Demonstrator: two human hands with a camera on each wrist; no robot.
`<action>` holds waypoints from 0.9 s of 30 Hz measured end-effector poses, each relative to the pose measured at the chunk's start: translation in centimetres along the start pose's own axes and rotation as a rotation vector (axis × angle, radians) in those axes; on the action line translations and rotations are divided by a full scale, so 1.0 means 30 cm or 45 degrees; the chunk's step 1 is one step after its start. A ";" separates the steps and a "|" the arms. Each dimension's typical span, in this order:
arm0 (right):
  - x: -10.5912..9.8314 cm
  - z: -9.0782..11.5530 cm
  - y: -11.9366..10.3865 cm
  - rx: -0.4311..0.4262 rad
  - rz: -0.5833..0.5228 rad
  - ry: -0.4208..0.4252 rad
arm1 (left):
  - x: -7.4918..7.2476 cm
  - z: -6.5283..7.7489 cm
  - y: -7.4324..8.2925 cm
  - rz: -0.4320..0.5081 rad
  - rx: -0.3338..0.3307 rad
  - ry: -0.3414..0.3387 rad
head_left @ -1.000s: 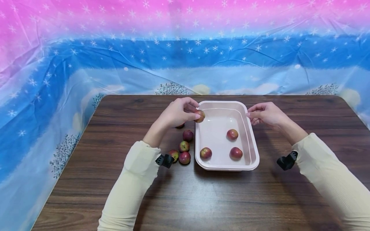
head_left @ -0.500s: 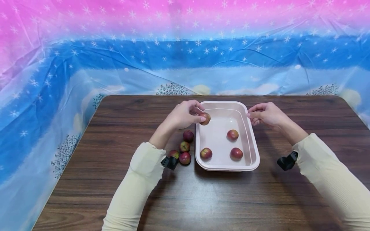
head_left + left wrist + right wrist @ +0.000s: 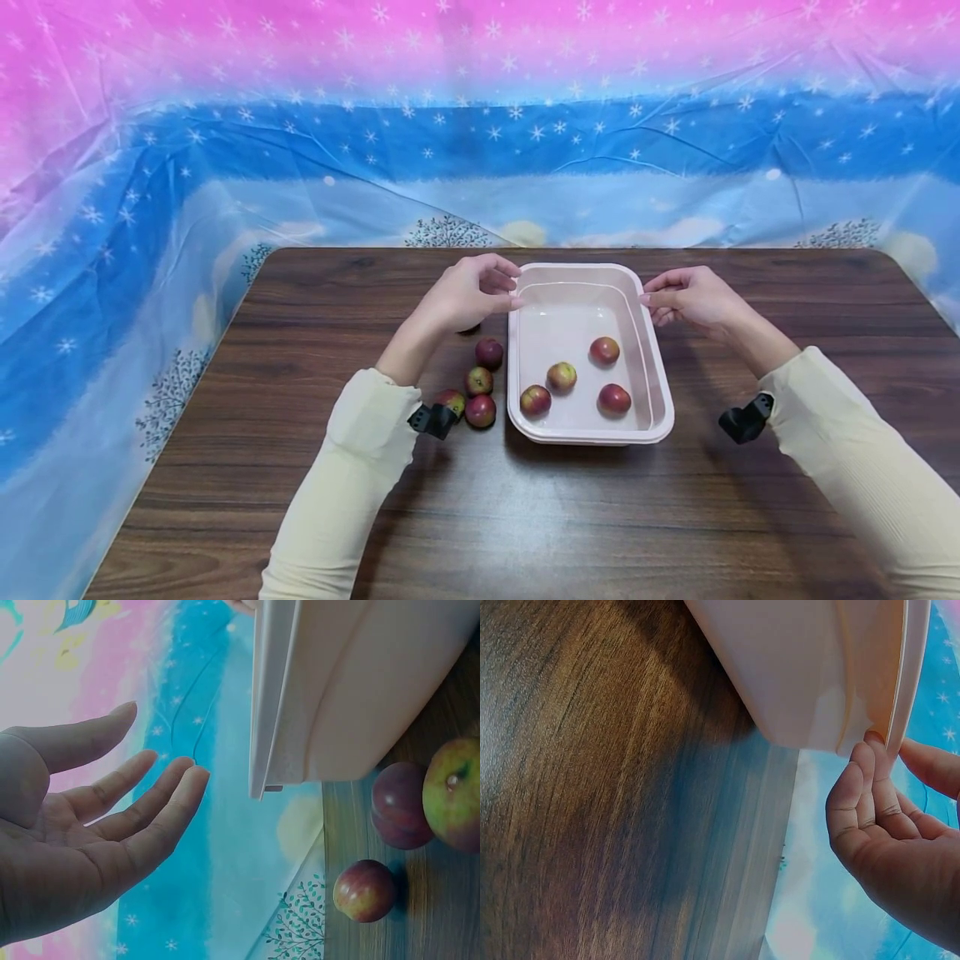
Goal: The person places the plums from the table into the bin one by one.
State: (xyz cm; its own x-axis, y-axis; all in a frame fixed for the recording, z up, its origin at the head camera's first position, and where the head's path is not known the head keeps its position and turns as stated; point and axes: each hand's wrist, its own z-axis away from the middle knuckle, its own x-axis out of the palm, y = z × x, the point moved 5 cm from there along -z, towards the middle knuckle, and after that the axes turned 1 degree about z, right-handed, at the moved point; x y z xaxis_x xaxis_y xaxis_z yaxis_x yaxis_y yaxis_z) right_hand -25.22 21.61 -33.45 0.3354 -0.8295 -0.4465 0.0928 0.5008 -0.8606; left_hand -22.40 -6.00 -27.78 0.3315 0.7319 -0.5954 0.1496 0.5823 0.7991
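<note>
A pale pink plastic basin (image 3: pixel 592 436) stands on the table with several red and yellow plums in it, among them a yellowish plum (image 3: pixel 562 377) near its middle left. My left hand (image 3: pixel 472 293) hovers by the basin's far left rim, thumb and fingers spread with nothing between them; the left wrist view shows that palm (image 3: pixel 82 847) bare and apart from the basin wall. At the far right side, my right hand (image 3: pixel 696 297) pinches the basin's rim between thumb and fingers, as the right wrist view confirms.
On the wooden table (image 3: pixel 300 350), several loose plums lie just left of the basin, such as a dark red plum (image 3: pixel 489 353). One is mostly hidden behind my left hand. A snowflake-patterned cloth (image 3: pixel 450 150) hangs behind the table's back edge.
My left hand carried a plum right over the basin's left rim and let it go; that plum now lies inside. The hand then moved back left. My right hand stayed on the rim.
</note>
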 end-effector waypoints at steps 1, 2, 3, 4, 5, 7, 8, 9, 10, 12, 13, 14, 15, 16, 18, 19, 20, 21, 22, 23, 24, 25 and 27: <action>0.000 0.001 0.000 0.003 0.004 0.002 | -0.002 0.002 -0.001 0.002 -0.001 -0.001; 0.000 0.002 0.000 0.006 0.010 0.004 | -0.003 0.004 -0.003 0.006 -0.003 -0.001; 0.000 0.002 -0.001 0.008 0.014 0.005 | -0.004 0.005 -0.006 0.010 -0.002 0.000; 0.000 0.002 -0.001 0.009 0.018 0.007 | -0.006 0.007 -0.009 0.014 -0.002 0.001; 0.000 0.002 -0.002 0.009 0.019 0.007 | -0.008 0.008 -0.012 0.019 -0.002 0.003; 0.001 0.002 -0.003 0.008 0.021 0.009 | -0.012 0.011 -0.019 0.029 -0.001 0.009; 0.001 0.003 -0.003 0.007 0.023 0.009 | -0.014 0.012 -0.023 0.035 -0.003 0.010; 0.001 0.002 -0.004 0.007 0.023 0.009 | -0.016 0.013 -0.027 0.038 -0.002 0.014; 0.001 0.003 -0.004 0.007 0.023 0.009 | -0.018 0.014 -0.030 0.042 -0.004 0.016; 0.001 0.003 -0.003 0.009 0.022 0.009 | -0.022 0.016 -0.036 0.046 -0.010 0.019; 0.000 0.003 -0.003 0.008 0.021 0.008 | -0.023 0.018 -0.039 0.047 -0.014 0.020; 0.000 0.003 -0.003 0.010 0.020 0.009 | -0.025 0.019 -0.042 0.048 -0.016 0.021; 0.000 0.002 -0.003 0.010 0.018 0.008 | -0.026 0.021 -0.044 0.050 -0.015 0.021; 0.000 0.002 -0.003 0.009 0.016 0.009 | -0.028 0.023 -0.048 0.052 -0.017 0.020; 0.000 0.001 -0.003 0.009 0.012 0.007 | -0.031 0.027 -0.054 0.050 -0.017 0.020; 0.000 0.001 -0.003 0.010 0.011 0.007 | -0.033 0.029 -0.058 0.050 -0.018 0.020; 0.001 0.001 -0.003 0.012 0.011 0.007 | -0.034 0.031 -0.061 0.050 -0.017 0.020; 0.001 0.001 -0.003 0.013 0.012 0.008 | -0.035 0.033 -0.066 0.049 -0.018 0.020; 0.000 0.001 -0.003 0.015 0.012 0.009 | -0.036 0.035 -0.070 0.051 -0.021 0.021; 0.000 0.002 -0.004 0.016 0.014 0.009 | -0.037 0.038 -0.074 0.052 -0.024 0.020; 0.000 0.002 -0.004 0.017 0.016 0.009 | -0.037 0.040 -0.079 0.059 -0.026 0.019; 0.000 0.003 -0.005 0.018 0.018 0.011 | -0.038 0.042 -0.084 0.066 -0.028 0.019; -0.001 0.004 -0.005 0.020 0.020 0.013 | -0.038 0.046 -0.095 0.079 -0.038 0.020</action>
State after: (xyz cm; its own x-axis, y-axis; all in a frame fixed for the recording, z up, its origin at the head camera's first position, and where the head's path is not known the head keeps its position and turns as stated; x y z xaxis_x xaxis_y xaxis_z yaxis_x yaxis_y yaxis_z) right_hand -25.13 21.58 -33.28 0.3274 -0.8239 -0.4627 0.1021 0.5177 -0.8495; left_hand -21.92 -8.97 -29.26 0.3248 0.7721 -0.5462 0.1015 0.5458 0.8318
